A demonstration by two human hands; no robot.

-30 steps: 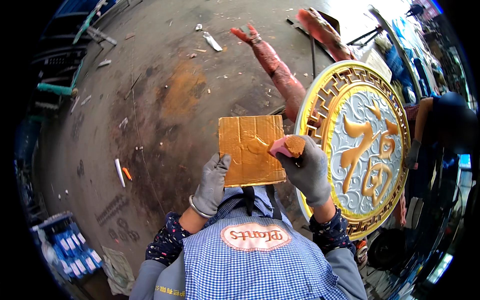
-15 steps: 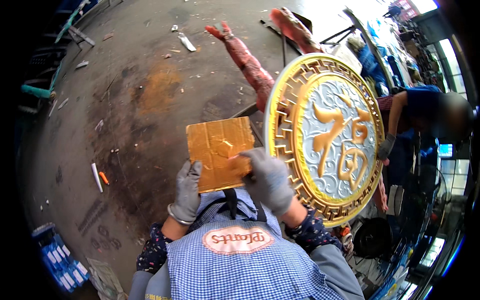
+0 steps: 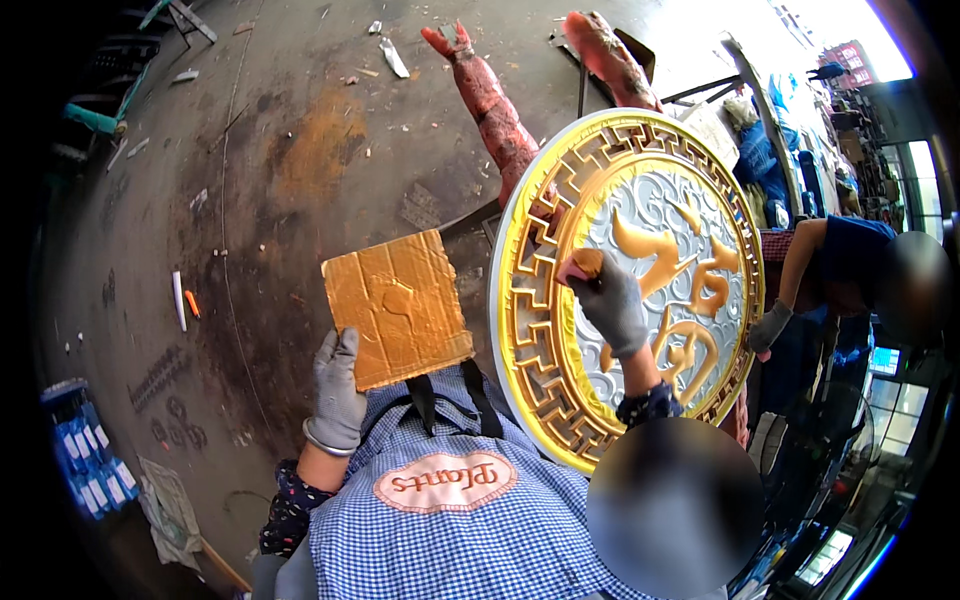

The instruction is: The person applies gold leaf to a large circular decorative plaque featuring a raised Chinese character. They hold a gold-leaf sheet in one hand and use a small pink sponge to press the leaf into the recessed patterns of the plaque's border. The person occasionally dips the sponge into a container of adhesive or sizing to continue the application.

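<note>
My left hand [image 3: 338, 392], in a grey glove, grips the lower left edge of a square cardboard piece [image 3: 425, 290] smeared with gold paint. My gloved right hand [image 3: 612, 308] is closed on a small sponge [image 3: 584, 264], pinkish with a gold-brown face. It holds the sponge at the gold inner ring of a large round relief panel [image 3: 540, 400], apparently touching it; the exact contact is hidden. The panel stands tilted to my right, with a gold fretwork border, a yellow rim and a raised gold character on a silver-grey scroll ground.
A person's gloved hand [image 3: 770, 327] is at the panel's far right edge. Behind the panel rise reddish, rough-surfaced posts [image 3: 490, 110]. A white tube [image 3: 179, 301] and an orange stick [image 3: 192, 304] lie on the stained floor. Blue packs [image 3: 90, 450] are at lower left.
My right hand has moved from the cardboard to the panel's inner ring, carrying the sponge. My left hand and the cardboard have shifted left and the cardboard has turned slightly.
</note>
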